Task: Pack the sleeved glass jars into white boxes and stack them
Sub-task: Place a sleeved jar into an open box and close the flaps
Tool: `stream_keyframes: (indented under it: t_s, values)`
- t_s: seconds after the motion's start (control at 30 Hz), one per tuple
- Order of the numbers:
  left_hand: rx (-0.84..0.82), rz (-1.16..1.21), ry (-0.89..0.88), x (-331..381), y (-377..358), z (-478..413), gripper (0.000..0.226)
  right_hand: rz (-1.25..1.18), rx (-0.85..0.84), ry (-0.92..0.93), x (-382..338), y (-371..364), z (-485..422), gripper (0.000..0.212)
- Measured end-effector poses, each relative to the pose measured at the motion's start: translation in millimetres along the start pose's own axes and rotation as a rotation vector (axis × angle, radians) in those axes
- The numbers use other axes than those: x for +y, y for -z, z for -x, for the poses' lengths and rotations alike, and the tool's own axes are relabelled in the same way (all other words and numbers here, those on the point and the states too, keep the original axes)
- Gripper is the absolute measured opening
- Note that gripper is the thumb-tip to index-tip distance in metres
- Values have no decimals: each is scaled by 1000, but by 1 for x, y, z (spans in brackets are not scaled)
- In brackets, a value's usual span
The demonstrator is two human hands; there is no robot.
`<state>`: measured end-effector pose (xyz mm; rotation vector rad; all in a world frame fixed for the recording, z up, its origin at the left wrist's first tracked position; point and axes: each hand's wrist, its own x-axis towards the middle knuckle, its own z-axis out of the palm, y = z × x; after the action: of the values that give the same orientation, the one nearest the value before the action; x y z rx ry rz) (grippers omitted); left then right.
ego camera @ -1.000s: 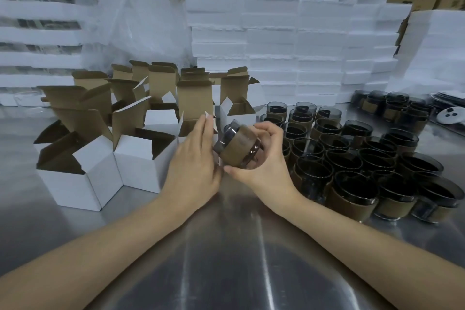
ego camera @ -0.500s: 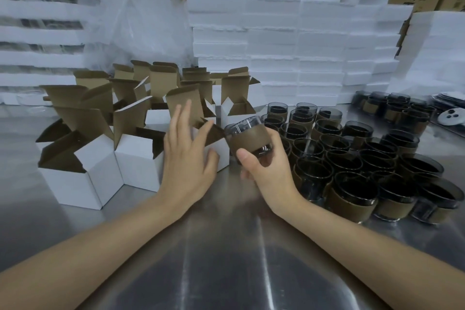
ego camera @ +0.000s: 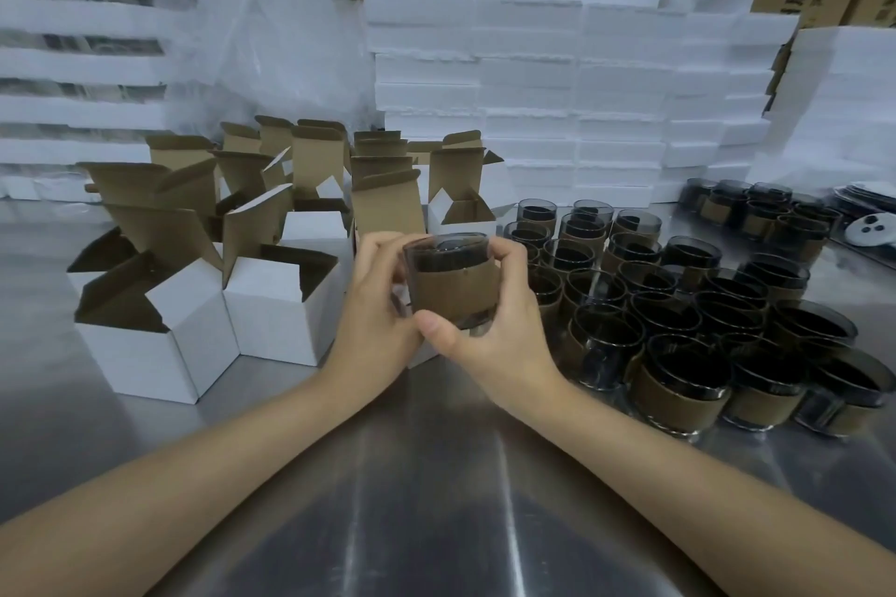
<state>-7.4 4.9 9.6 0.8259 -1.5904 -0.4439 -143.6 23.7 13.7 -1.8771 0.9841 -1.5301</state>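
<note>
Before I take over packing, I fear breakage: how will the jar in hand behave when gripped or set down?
The jar looks like rigid glass, so probably fragile against the other jars. Its sleeve likely gives grip; the bare rim may be slippery. Short and wide, it should stand steadily.

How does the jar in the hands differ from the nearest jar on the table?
The held jar is gripped above the table by the left hand and right hand; the nearest table jar stands untouched. The held jar is alone; the table jar sits among other jars. Both are upright dark glass with a brown sleeve.
</note>
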Motion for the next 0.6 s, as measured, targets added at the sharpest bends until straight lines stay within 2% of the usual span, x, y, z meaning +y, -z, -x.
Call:
stream_keyframes:
  t_s: [0.1, 0.3, 0.33, 0.4, 0.47, 0.5, 0.6]
  values:
    - [8, -70, 38, -5, 2, -4, 50, 61, 50, -24, 0, 0, -7, 75]
    - [-71, -103, 56, -3, 2, -3, 64, 198, 102, -23, 1, 6, -12, 90]
    - [-80, -139, 50, -3, -1, -1, 61, 260, 107, -12, 1, 6, -12, 92]
    - [-108, -276, 31, -3, -5, 2, 41, 367, 129, 42, -1, 6, -13, 90]
    - [-117, -407, 25, -6, -5, 1, 46, 443, 163, 112, 1, 8, -16, 86]
    - [-126, -429, 23, -6, -3, -1, 48, 463, 165, 120, 2, 9, -18, 85]
    - [-137, -379, 28, -8, -1, -2, 35, 441, 107, 51, 6, 13, -20, 83]
